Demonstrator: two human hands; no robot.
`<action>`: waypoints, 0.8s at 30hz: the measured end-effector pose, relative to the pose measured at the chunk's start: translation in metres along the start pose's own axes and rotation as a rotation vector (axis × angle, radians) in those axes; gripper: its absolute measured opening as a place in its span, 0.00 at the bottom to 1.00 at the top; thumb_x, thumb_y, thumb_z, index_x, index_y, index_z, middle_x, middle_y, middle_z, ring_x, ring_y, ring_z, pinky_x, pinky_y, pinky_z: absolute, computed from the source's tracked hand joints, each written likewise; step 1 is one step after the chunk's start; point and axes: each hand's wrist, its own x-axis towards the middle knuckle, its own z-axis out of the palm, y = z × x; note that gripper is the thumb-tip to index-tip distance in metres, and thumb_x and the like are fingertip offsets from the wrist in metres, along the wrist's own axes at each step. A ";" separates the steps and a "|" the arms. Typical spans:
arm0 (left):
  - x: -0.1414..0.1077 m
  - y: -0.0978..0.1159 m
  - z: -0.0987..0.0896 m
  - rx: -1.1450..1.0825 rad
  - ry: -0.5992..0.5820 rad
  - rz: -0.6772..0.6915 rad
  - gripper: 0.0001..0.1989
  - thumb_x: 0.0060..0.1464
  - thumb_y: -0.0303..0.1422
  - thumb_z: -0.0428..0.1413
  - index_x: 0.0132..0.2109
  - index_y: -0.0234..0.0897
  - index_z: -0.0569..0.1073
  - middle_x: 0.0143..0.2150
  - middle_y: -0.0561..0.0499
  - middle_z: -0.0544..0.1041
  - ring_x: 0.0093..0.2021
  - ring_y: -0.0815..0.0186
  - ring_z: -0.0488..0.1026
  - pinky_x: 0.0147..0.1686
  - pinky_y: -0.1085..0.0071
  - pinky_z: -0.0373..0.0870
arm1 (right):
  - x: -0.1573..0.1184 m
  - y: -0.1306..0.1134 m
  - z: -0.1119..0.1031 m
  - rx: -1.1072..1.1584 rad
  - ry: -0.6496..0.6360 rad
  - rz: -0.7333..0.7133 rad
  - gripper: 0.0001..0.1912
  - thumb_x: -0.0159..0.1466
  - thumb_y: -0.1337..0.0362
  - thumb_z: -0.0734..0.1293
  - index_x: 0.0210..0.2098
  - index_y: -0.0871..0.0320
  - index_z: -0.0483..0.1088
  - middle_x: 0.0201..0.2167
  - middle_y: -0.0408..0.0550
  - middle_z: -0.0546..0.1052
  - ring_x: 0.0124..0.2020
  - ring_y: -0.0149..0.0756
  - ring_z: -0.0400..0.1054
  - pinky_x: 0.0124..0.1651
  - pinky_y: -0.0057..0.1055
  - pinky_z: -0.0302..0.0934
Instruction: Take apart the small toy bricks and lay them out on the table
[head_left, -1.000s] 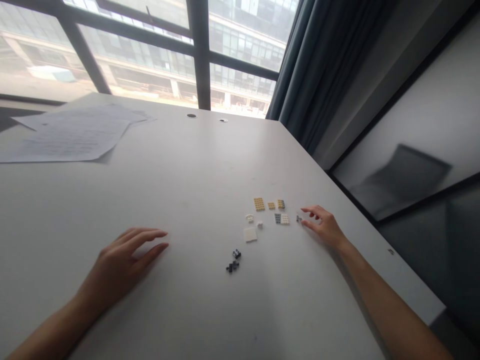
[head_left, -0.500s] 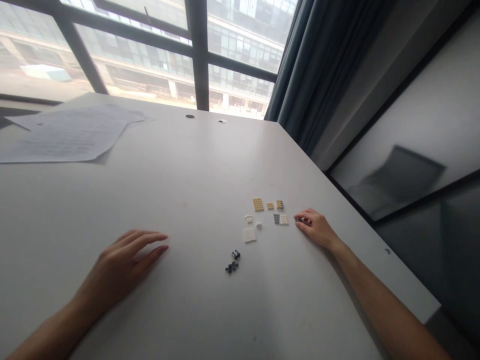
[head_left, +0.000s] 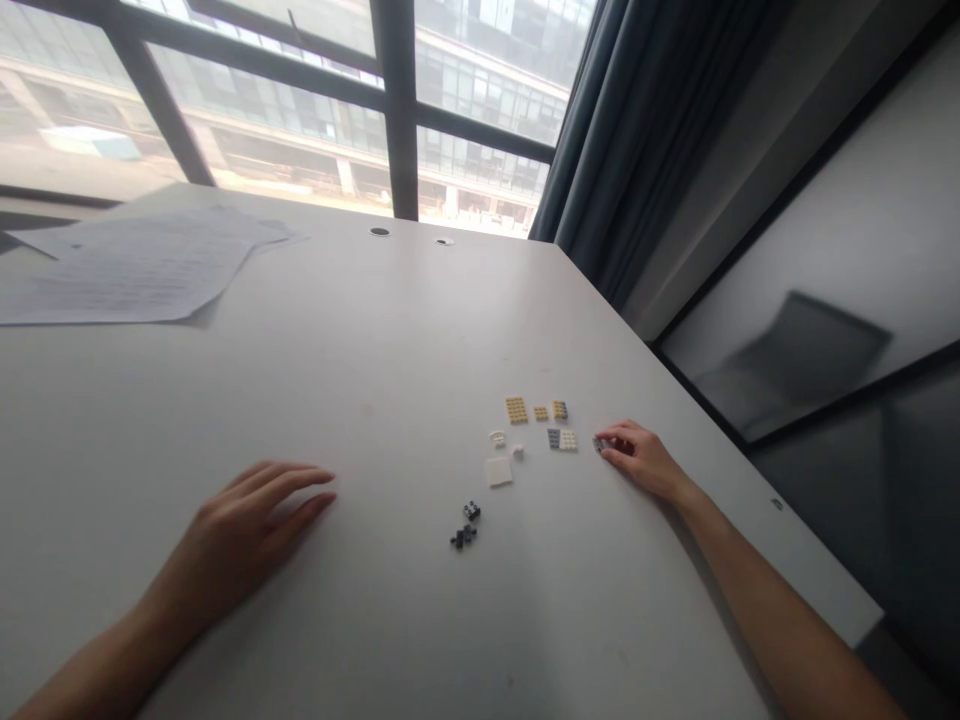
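Note:
My right hand [head_left: 637,457] is at the right of the table, thumb and index finger closed around a small grey toy brick [head_left: 598,445]. Just left of it lie a white studded plate [head_left: 568,440] and a dark grey one [head_left: 553,439], side by side. Behind these are a large yellow plate [head_left: 516,410], a small yellow plate [head_left: 541,412] and a yellow-and-grey piece [head_left: 559,410]. My left hand [head_left: 251,515] rests on the table at the left, fingers stretched out, holding nothing.
Nearer the middle of the white table [head_left: 375,340] sit a smooth white tile [head_left: 499,472], small white pieces [head_left: 497,438] and several black pieces [head_left: 465,535]. Printed sheets [head_left: 150,265] lie at the far left. A window and a dark curtain [head_left: 600,150] stand behind.
My right hand has shifted slightly right, and more of the grey brick shows at its fingertips. My left hand has stayed put.

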 end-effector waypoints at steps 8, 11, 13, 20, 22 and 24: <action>0.002 0.002 -0.002 -0.008 -0.002 0.004 0.09 0.55 0.40 0.55 0.40 0.43 0.74 0.39 0.53 0.78 0.40 0.63 0.74 0.44 0.69 0.70 | 0.012 -0.008 0.009 -0.025 -0.002 -0.037 0.12 0.59 0.61 0.67 0.42 0.55 0.76 0.38 0.47 0.73 0.31 0.33 0.67 0.37 0.32 0.64; 0.003 0.004 -0.002 -0.015 -0.006 0.014 0.09 0.55 0.40 0.55 0.40 0.42 0.74 0.39 0.52 0.78 0.40 0.64 0.74 0.44 0.69 0.70 | 0.017 -0.010 0.013 -0.035 -0.006 -0.055 0.12 0.59 0.61 0.67 0.41 0.55 0.76 0.37 0.47 0.72 0.30 0.33 0.66 0.36 0.32 0.64; 0.003 0.005 -0.002 -0.024 -0.008 0.012 0.09 0.55 0.40 0.55 0.40 0.43 0.74 0.39 0.52 0.78 0.40 0.64 0.74 0.43 0.70 0.70 | 0.019 -0.012 0.014 -0.041 -0.006 -0.067 0.12 0.59 0.61 0.67 0.42 0.55 0.76 0.37 0.47 0.72 0.31 0.33 0.67 0.36 0.31 0.65; 0.004 0.004 0.001 0.037 0.023 0.072 0.08 0.56 0.38 0.54 0.40 0.42 0.75 0.39 0.50 0.78 0.40 0.63 0.74 0.44 0.67 0.70 | 0.013 -0.052 0.028 -0.100 0.121 -0.177 0.12 0.61 0.65 0.66 0.44 0.54 0.73 0.42 0.50 0.74 0.40 0.39 0.69 0.39 0.34 0.67; 0.005 0.015 0.003 0.069 -0.004 0.141 0.08 0.57 0.37 0.54 0.42 0.42 0.75 0.41 0.50 0.78 0.41 0.62 0.74 0.46 0.65 0.69 | 0.013 -0.070 0.040 -0.083 0.107 -0.254 0.11 0.62 0.66 0.66 0.44 0.54 0.73 0.42 0.50 0.74 0.44 0.40 0.69 0.44 0.36 0.66; 0.008 0.037 0.008 0.092 -0.077 0.231 0.10 0.58 0.37 0.53 0.46 0.43 0.74 0.44 0.49 0.78 0.44 0.61 0.73 0.47 0.64 0.68 | 0.017 -0.085 0.053 -0.074 0.088 -0.309 0.11 0.62 0.67 0.66 0.44 0.54 0.73 0.41 0.49 0.75 0.45 0.40 0.69 0.48 0.37 0.65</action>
